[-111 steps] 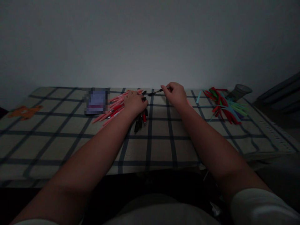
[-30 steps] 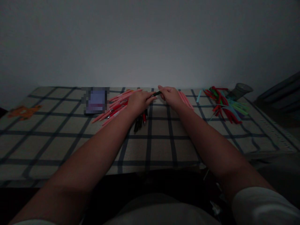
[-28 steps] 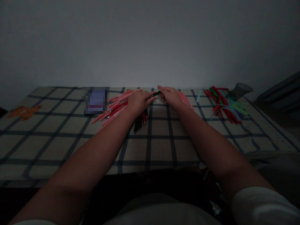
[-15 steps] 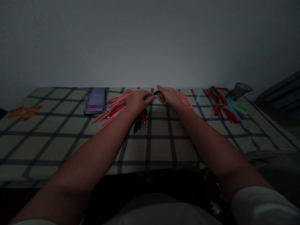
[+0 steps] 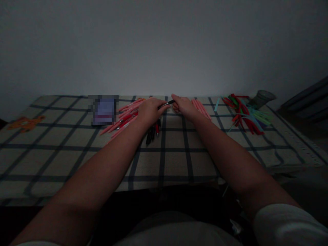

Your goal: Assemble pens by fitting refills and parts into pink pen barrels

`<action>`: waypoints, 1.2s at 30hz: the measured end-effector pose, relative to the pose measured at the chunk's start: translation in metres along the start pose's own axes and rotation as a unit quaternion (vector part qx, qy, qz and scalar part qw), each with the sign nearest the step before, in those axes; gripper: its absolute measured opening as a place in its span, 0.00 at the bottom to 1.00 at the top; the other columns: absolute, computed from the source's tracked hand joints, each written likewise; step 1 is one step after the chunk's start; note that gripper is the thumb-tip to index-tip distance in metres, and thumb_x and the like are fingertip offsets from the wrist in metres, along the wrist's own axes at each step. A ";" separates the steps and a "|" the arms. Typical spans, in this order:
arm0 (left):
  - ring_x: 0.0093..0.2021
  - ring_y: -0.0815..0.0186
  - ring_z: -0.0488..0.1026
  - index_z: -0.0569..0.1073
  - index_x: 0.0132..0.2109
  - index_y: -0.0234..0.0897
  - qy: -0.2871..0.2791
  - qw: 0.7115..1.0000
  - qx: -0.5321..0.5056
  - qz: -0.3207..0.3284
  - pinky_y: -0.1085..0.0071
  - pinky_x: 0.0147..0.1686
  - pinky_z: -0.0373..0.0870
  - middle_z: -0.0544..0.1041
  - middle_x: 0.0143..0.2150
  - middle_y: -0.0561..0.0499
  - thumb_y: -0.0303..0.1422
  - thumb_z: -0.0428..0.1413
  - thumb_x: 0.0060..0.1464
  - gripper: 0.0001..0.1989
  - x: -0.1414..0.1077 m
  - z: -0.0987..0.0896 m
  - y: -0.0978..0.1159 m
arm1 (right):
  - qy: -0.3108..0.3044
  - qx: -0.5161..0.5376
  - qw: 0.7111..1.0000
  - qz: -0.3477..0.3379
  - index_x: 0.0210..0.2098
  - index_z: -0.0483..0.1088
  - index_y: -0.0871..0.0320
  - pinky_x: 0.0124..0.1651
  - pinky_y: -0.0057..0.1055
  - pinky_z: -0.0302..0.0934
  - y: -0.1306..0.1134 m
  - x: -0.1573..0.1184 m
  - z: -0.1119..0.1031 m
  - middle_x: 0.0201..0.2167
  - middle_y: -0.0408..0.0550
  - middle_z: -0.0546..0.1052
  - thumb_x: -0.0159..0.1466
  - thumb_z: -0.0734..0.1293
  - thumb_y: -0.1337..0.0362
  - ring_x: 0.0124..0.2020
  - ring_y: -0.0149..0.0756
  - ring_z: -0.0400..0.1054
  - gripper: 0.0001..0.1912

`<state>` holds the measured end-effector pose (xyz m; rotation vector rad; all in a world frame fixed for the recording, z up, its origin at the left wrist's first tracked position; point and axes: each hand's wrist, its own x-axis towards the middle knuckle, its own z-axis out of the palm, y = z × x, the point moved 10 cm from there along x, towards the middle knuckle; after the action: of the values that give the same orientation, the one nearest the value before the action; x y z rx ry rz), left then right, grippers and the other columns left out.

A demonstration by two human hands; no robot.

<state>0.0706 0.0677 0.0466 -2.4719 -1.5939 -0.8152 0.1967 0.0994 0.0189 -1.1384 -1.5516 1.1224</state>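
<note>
A dark pen (image 5: 169, 103) is stretched between my two hands above the far part of the table. My left hand (image 5: 150, 110) is closed on its left end, thumb and fingers pinching it. At the other end my right hand (image 5: 185, 106) grips it, fingers curled. Under and left of my left hand lies a spread of pink pencils (image 5: 112, 127) mixed with red pens (image 5: 126, 118). Several black pens (image 5: 151, 136) and a red one lie just below my left wrist. Beside my right wrist is a row of pink pencils (image 5: 201, 108).
A checked cloth (image 5: 174, 164) covers the table, which meets a pale wall. A blurred-out phone-like device (image 5: 104, 111) lies left. Red, green and blue strips (image 5: 246, 116) are heaped right, by a tipped dark cup (image 5: 262, 98). An orange cut-out (image 5: 25, 123) lies far left.
Both hands keep hold of the pen in almost the same place. The fingers of my right hand have shifted slightly; the things on the table have not moved.
</note>
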 end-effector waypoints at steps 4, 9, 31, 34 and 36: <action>0.54 0.56 0.78 0.82 0.56 0.48 -0.010 1.000 0.008 0.006 0.63 0.53 0.69 0.85 0.51 0.47 0.49 0.51 0.69 0.20 0.000 0.001 0.002 | -0.006 0.008 1.000 0.002 0.18 0.52 0.52 0.22 0.28 0.48 0.000 0.000 0.002 0.11 0.36 0.54 0.71 0.61 0.39 0.15 0.27 0.49 0.33; 0.54 0.56 0.78 0.82 0.56 0.48 -0.021 1.000 0.009 0.010 0.64 0.52 0.69 0.85 0.50 0.48 0.48 0.51 0.70 0.20 0.000 0.002 0.003 | -0.015 0.008 1.000 0.010 0.19 0.53 0.52 0.22 0.28 0.48 0.002 -0.001 0.003 0.11 0.35 0.54 0.71 0.60 0.39 0.16 0.26 0.49 0.33; 0.53 0.55 0.77 0.81 0.52 0.45 -0.047 0.997 0.046 0.042 0.64 0.48 0.67 0.84 0.48 0.46 0.47 0.48 0.72 0.20 0.001 0.002 0.010 | -0.005 0.015 1.000 0.008 0.19 0.53 0.52 0.22 0.28 0.48 -0.002 -0.003 0.003 0.12 0.35 0.54 0.70 0.63 0.39 0.15 0.26 0.49 0.32; 0.54 0.55 0.77 0.82 0.52 0.45 -0.050 0.997 0.042 0.041 0.65 0.50 0.67 0.84 0.49 0.46 0.46 0.48 0.72 0.20 0.001 0.001 0.011 | -0.011 0.016 1.000 0.004 0.18 0.53 0.53 0.23 0.27 0.49 -0.003 -0.004 0.004 0.12 0.36 0.55 0.70 0.62 0.40 0.16 0.26 0.49 0.33; 0.55 0.56 0.77 0.82 0.51 0.46 -0.048 0.998 0.027 0.040 0.65 0.53 0.67 0.84 0.48 0.47 0.45 0.48 0.71 0.19 0.001 0.001 0.011 | -0.013 0.017 1.000 0.000 0.17 0.52 0.53 0.23 0.27 0.48 -0.004 -0.004 0.003 0.12 0.36 0.55 0.71 0.62 0.41 0.16 0.26 0.49 0.33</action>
<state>0.0806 0.0643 0.0485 -2.5537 -1.5136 -0.6427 0.1935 0.0946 0.0212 -1.1058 -1.5476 1.1639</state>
